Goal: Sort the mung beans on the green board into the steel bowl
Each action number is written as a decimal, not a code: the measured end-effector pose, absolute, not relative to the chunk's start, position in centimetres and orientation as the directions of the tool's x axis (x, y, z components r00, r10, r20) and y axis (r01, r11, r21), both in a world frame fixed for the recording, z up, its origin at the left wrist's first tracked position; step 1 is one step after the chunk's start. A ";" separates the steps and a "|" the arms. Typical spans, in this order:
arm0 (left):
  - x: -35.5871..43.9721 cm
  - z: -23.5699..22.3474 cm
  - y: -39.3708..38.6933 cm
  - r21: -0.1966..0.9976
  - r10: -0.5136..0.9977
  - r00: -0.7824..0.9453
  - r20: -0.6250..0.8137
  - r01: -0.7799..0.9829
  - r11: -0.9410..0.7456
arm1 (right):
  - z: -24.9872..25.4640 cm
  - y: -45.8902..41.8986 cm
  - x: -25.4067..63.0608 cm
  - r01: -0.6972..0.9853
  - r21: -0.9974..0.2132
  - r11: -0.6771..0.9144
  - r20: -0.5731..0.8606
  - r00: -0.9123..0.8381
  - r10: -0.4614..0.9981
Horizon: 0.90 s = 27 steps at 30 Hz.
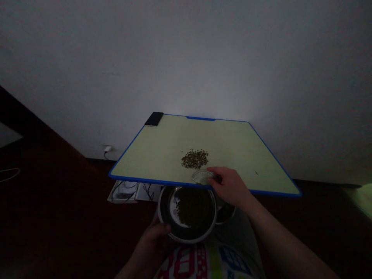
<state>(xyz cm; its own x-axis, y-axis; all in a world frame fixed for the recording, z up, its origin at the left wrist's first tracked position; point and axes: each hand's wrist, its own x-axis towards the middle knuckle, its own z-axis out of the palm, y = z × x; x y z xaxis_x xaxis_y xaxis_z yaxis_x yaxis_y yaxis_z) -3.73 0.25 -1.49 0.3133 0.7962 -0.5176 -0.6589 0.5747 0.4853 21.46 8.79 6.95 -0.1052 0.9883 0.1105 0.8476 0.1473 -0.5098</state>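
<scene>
Closed on the rim of a round metal bowl [172, 229], my left hand [155, 238] holds it just below the table's front edge. Dark greenish grains [193, 209] cover much of the bowl's bottom. My right hand [228, 184] pinches a clear, half-round protractor [201, 176] flat against the tabletop at that edge, right above the bowl. Just beyond the protractor lies a loose patch of small brown-green grains [195, 159] on the pale table [232, 147]. Part of the left hand's fingers is hidden under the bowl.
A black phone or tablet [154, 119] lies at the table's back left corner. A second metal bowl [226, 213] is partly hidden behind the first. Open white boxes with cables [128, 192] sit below the left edge. A wall [203, 62] stands behind the table.
</scene>
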 end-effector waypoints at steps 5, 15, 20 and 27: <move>-3.8 -1.3 0.4 0.481 0.801 0.334 -0.497 -0.662 0.574 | 7.0 8.0 20.6 0.801 -0.562 0.208 0.086 -0.193 0.977; -3.6 -1.2 0.4 0.513 0.812 0.297 -0.503 -0.653 0.557 | 6.2 8.3 24.2 0.691 -0.716 0.103 0.112 -0.031 0.993; -3.5 -1.0 0.5 0.496 0.801 0.299 -0.519 -0.658 0.567 | 6.0 8.8 25.5 0.728 -0.683 0.066 0.135 0.037 0.990; -3.8 -1.5 0.4 0.491 0.801 0.293 -0.521 -0.665 0.563 | 6.2 9.7 25.1 0.775 -0.628 0.077 0.160 0.031 0.987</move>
